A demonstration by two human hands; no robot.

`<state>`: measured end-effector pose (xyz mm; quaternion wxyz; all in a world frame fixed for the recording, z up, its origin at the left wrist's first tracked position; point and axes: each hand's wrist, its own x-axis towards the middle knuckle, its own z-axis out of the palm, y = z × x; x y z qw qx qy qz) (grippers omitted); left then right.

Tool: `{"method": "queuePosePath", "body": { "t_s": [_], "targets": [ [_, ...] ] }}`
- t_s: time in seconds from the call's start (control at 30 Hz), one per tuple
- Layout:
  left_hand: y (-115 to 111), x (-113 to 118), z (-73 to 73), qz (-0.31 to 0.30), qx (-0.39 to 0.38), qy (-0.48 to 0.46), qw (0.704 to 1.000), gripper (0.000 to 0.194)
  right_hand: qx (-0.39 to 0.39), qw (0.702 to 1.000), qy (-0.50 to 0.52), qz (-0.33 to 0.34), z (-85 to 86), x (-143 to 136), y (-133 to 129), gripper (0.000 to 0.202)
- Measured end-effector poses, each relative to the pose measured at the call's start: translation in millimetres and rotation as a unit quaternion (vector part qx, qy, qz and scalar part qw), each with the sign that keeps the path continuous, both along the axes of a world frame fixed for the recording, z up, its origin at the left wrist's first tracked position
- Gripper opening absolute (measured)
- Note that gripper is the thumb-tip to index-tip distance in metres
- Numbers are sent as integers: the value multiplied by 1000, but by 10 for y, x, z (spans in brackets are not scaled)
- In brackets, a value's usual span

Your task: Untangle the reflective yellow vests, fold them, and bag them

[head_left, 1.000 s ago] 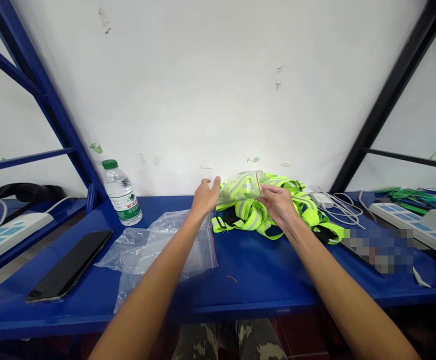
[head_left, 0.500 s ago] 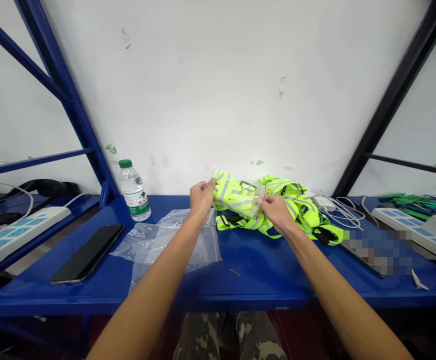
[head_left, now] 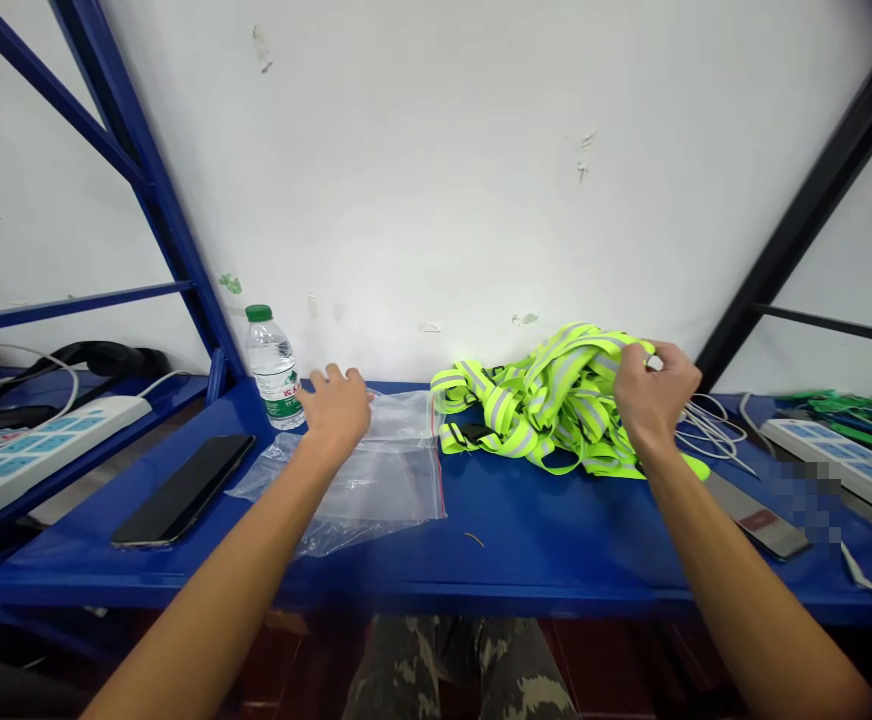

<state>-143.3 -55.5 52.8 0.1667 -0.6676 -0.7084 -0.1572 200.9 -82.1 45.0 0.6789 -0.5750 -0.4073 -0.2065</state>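
Note:
My left hand (head_left: 335, 408), fingers spread, is over clear zip-lock bags (head_left: 391, 485) lying flat on the blue table, just right of a water bottle (head_left: 274, 370). It hides part of the bags, so whether it touches them I cannot tell. My right hand (head_left: 655, 390) is closed on a neon-yellow reflective strap (head_left: 602, 345) at the right end of a tangled heap. Grey stripes run along the straps in this heap (head_left: 533, 410), and a black buckle (head_left: 472, 434) shows at its left.
A black phone (head_left: 185, 490) lies at the left, another phone (head_left: 770, 525) at the right. White power strips (head_left: 38, 455) flank both sides, with white cables (head_left: 713, 430) behind my right wrist. Blue metal posts (head_left: 173, 210) rise against the wall behind the blue table (head_left: 526, 540).
The bag of folded neon-yellow material has left both hands and is no longer visible. My left hand moved left over the empty bags and spread; my right moved right and took hold of a strap.

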Motion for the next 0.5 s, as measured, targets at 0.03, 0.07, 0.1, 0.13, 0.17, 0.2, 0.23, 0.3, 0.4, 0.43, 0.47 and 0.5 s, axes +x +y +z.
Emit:
{"method": "queuePosePath", "body": {
  "t_s": [0.03, 0.07, 0.1, 0.13, 0.17, 0.2, 0.23, 0.3, 0.4, 0.43, 0.47, 0.5],
  "targets": [
    [-32, 81, 58, -16, 20, 36, 999, 33, 39, 997, -62, -24, 19, -77, 18, 16],
    [-57, 174, 101, -51, 30, 55, 997, 32, 69, 989, -129, -38, 20, -163, 35, 15],
    [-70, 265, 118, -93, 33, 63, 993, 33, 80, 977, -196, -35, -1, -248, 49, 16],
    [-71, 342, 100, -124, 29, 58, 990, 34, 67, 963, -259, -14, -45, -323, 60, 18],
    [-58, 395, 45, -147, 10, 49, 988, 37, 27, 948, -316, 19, -108, -381, 67, 20],
    [-33, 419, -42, -163, -31, 39, 985, 38, -35, 929, -365, 59, -185, -419, 71, 21],
    [0, 414, -150, -178, -94, 30, 979, 38, -111, 902, -403, 103, -265, -438, 74, 22],
    [80, 349, -360, -225, -236, 29, 945, 33, -266, 839, -433, 193, -396, -438, 89, 18],
    [197, 309, -466, -249, -291, 24, 923, 24, -386, 793, -359, 306, -433, -424, 162, 22],
    [235, 356, -435, -253, -273, 6, 928, 22, -396, 799, -319, 322, -409, -431, 204, 26],
    [273, 437, -386, -265, -231, -26, 936, 20, -398, 810, -285, 322, -380, -444, 254, 28],
    [312, 548, -333, -276, -161, -77, 945, 19, -400, 821, -264, 311, -354, -463, 307, 30]
  ]
}}
